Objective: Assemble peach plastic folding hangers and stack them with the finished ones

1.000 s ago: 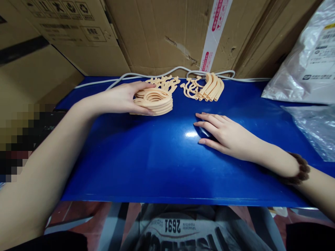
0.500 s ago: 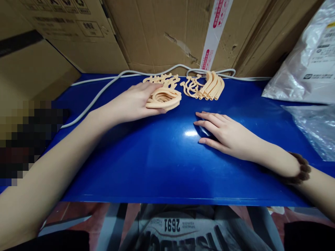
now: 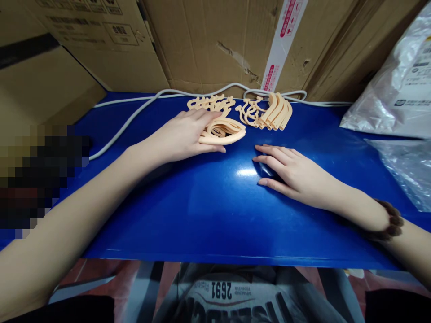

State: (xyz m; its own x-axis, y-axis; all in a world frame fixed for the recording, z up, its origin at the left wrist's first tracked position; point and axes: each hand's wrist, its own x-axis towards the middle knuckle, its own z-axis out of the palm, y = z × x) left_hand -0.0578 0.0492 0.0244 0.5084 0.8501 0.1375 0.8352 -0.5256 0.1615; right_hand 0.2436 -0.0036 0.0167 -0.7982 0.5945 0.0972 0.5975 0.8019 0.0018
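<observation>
My left hand point(image 3: 193, 134) is closed around a stack of cream-coloured curved plastic pieces point(image 3: 232, 131), thumb below and fingers on top. Just behind that stack lies a pile of thin wavy cream pieces point(image 3: 212, 104). To its right are small S-shaped cream pieces point(image 3: 248, 112) and, touching them, a row of thicker bent tube-like pieces point(image 3: 276, 112). My right hand point(image 3: 286, 172) rests on the blue table point(image 3: 202, 215) with fingers apart, holding nothing. It is nearest to the bent pieces, in front of them.
Cardboard boxes point(image 3: 208, 45) stand along the back and left. A white cable point(image 3: 128, 128) runs along the table's rear. At the right are a white plastic package point(image 3: 387, 89) and a clear plastic bag point(image 3: 404, 166). A dark pixelated area covers the left edge.
My left hand has moved to the right and slightly toward me with the stack of cream pieces. The right hand stays in place, and the view has shifted slightly.
</observation>
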